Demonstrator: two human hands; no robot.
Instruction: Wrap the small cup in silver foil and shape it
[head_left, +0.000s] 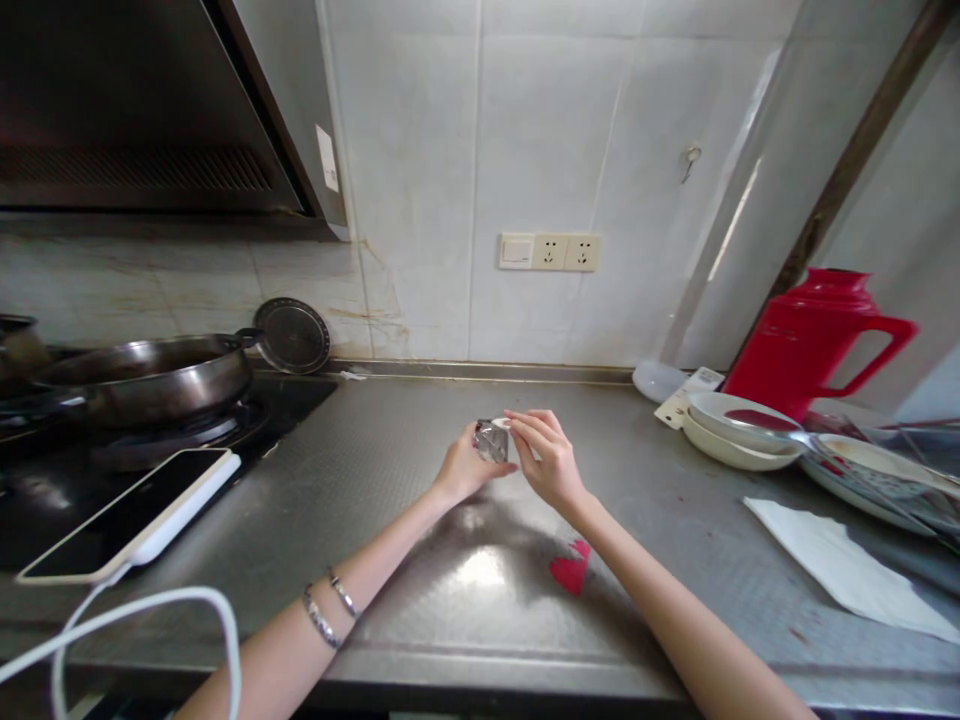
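My left hand (463, 466) is closed around a small, clear, box-like container (492, 443) with a greyish, shiny look, held over the middle of the steel counter (420, 420). What is inside it I cannot make out. At its top right, my right hand (546, 452) pinches a small white piece (501, 423) between thumb and fingers. The white piece touches or lies right at the container's upper edge; whether it is a lid or a cloth is too small to tell. Two silver bracelets sit on my left forearm.
At the left, a steel pan (161, 375) stands on the stove, with a phone (135, 515) and white cable in front. To the right are a red thermos jug (814, 345), stacked bowls (739, 445) and a white napkin (844, 565). A range hood (150, 120) overhangs the stove.
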